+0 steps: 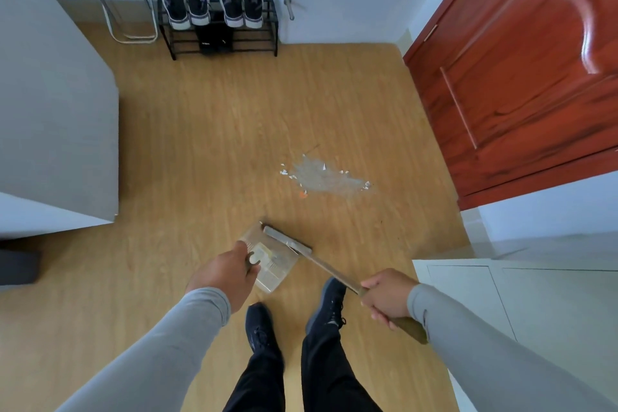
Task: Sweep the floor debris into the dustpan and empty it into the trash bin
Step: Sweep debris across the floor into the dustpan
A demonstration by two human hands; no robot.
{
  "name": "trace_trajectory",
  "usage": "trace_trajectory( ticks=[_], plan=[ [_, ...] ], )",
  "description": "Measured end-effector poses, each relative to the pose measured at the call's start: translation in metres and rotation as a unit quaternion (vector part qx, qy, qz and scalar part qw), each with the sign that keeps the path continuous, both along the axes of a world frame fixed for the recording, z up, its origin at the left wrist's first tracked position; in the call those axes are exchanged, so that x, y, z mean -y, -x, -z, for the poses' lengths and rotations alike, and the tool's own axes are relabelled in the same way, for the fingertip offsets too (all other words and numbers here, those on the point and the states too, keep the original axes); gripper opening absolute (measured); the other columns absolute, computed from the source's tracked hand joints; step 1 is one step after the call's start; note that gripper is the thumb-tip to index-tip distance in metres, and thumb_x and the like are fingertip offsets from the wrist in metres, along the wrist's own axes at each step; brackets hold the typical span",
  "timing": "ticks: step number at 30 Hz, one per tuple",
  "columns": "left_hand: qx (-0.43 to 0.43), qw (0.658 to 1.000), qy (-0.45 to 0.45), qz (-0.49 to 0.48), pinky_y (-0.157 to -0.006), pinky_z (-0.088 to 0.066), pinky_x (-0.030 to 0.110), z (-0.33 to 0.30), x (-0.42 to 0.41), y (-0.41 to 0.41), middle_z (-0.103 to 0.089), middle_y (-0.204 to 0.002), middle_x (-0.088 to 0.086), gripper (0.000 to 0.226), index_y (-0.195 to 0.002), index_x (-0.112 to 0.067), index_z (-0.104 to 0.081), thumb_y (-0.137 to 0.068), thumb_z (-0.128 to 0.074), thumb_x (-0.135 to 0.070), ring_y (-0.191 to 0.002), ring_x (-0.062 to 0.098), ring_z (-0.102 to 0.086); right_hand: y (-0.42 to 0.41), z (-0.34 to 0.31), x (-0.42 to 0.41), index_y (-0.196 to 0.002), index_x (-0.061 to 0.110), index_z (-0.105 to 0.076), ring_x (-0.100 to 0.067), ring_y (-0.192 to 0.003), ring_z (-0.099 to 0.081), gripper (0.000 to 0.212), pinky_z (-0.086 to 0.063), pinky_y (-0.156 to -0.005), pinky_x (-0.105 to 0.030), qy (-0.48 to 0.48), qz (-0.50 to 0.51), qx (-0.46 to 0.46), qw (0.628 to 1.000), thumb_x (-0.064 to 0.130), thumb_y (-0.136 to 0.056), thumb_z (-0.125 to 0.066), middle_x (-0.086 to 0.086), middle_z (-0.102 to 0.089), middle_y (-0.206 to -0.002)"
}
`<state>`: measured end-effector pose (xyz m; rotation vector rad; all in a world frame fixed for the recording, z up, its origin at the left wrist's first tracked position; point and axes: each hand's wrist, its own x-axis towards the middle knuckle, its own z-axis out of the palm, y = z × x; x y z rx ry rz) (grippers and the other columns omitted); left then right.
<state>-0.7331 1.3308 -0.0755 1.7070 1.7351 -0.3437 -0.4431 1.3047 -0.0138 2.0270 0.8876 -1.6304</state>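
A patch of grey dust with white scraps and one orange bit, the debris, lies on the wooden floor ahead of me. My left hand grips the handle of a clear plastic dustpan, held low in front of my feet. My right hand grips the wooden handle of a broom. The broom's grey head sits at the dustpan's far edge, well short of the debris. No trash bin is in view.
A black shoe rack with sneakers stands at the far wall beside a folded metal frame. A red wooden door stands on the right, a white cabinet at near right, a grey block on the left.
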Motion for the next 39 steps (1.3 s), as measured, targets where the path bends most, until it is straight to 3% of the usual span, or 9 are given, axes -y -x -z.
trace_trajectory(
  ticks=[5,11,15,18,21,25,28,32,39],
  plan=[
    [-0.005,1.0,0.006,-0.005,-0.06,-0.057,0.033,-0.007,0.001,0.002,-0.06,-0.075,-0.01,0.022,-0.098,-0.027,-0.041,-0.099,-0.043,-0.049,-0.063,0.012,-0.061,-0.043,-0.028,0.011,-0.147,0.018,-0.048,-0.012,-0.041,-0.048,0.056,-0.044,-0.043,-0.024,-0.034,0.075,-0.014,0.997,0.009,-0.092,-0.055,-0.005,-0.063,-0.058],
    [-0.006,1.0,-0.001,-0.01,-0.054,-0.052,0.03,-0.018,-0.024,-0.027,-0.06,-0.075,-0.009,0.019,-0.097,-0.026,-0.04,-0.101,-0.041,-0.045,-0.062,0.013,-0.061,-0.055,-0.024,-0.018,-0.141,0.014,-0.055,-0.017,-0.049,-0.055,0.049,-0.047,-0.053,-0.024,-0.123,0.021,0.047,0.991,0.012,-0.092,-0.051,-0.006,-0.063,-0.064],
    [0.007,1.0,0.004,-0.019,-0.061,-0.057,0.035,-0.012,-0.047,-0.052,-0.058,-0.077,-0.007,0.018,-0.099,-0.024,-0.04,-0.101,-0.043,-0.041,-0.066,0.016,-0.062,-0.059,0.0,-0.056,-0.133,0.015,-0.06,-0.018,-0.054,-0.058,0.045,-0.05,-0.056,-0.026,-0.13,-0.041,0.08,0.987,0.014,-0.09,-0.048,-0.003,-0.063,-0.065],
    [0.003,1.0,0.007,-0.021,-0.062,-0.056,0.035,-0.005,-0.064,-0.068,-0.059,-0.076,-0.006,0.019,-0.098,-0.023,-0.04,-0.101,-0.045,-0.041,-0.066,0.018,-0.062,-0.062,0.02,-0.075,-0.123,0.01,-0.063,-0.025,-0.074,-0.068,0.037,-0.06,-0.073,-0.034,-0.109,-0.078,0.097,0.986,0.012,-0.09,-0.047,-0.008,-0.072,-0.089],
    [-0.014,1.0,0.002,-0.023,-0.06,-0.054,0.034,-0.001,-0.081,-0.079,-0.059,-0.078,-0.006,0.02,-0.099,-0.023,-0.041,-0.1,-0.046,-0.043,-0.067,0.019,-0.062,-0.058,0.034,-0.078,-0.134,0.011,-0.056,-0.026,-0.088,-0.069,0.041,-0.057,-0.071,-0.031,-0.094,-0.113,0.107,0.983,0.012,-0.093,-0.049,-0.009,-0.068,-0.109],
    [-0.031,0.999,0.002,-0.026,-0.059,-0.053,0.032,-0.003,-0.1,-0.085,-0.059,-0.082,-0.006,0.019,-0.101,-0.024,-0.043,-0.099,-0.047,-0.043,-0.069,0.017,-0.062,-0.071,0.027,-0.074,-0.141,0.015,-0.053,-0.022,-0.074,-0.07,0.051,-0.054,-0.061,-0.028,-0.042,-0.142,0.058,0.987,0.012,-0.091,-0.048,-0.007,-0.07,-0.092],
    [-0.037,0.999,0.003,-0.03,-0.06,-0.055,0.034,-0.004,-0.104,-0.085,-0.06,-0.08,-0.005,0.021,-0.099,-0.024,-0.043,-0.099,-0.048,-0.044,-0.068,0.017,-0.062,-0.12,0.003,-0.074,-0.138,0.015,-0.057,-0.02,-0.055,-0.054,0.047,-0.047,-0.049,-0.027,-0.02,-0.038,0.001,0.999,0.012,-0.092,-0.05,-0.007,-0.064,-0.067],
    [-0.042,0.999,-0.001,-0.028,-0.057,-0.052,0.032,-0.006,-0.106,-0.087,-0.06,-0.079,-0.006,0.022,-0.099,-0.024,-0.043,-0.099,-0.047,-0.045,-0.066,0.016,-0.061,-0.155,-0.021,-0.063,-0.141,0.021,-0.053,-0.016,-0.045,-0.047,0.049,-0.04,-0.042,-0.024,-0.05,0.048,-0.011,0.998,0.009,-0.094,-0.051,-0.007,-0.059,-0.059],
    [-0.048,0.998,0.005,-0.036,-0.055,-0.052,0.03,-0.007,-0.106,-0.094,-0.06,-0.079,-0.007,0.022,-0.098,-0.024,-0.043,-0.1,-0.046,-0.045,-0.065,0.013,-0.06,-0.123,0.024,-0.081,-0.15,0.024,-0.044,-0.016,-0.057,-0.061,0.058,-0.048,-0.045,-0.021,-0.056,-0.082,0.038,0.994,0.019,-0.091,-0.048,-0.004,-0.066,-0.089]
  ],
)
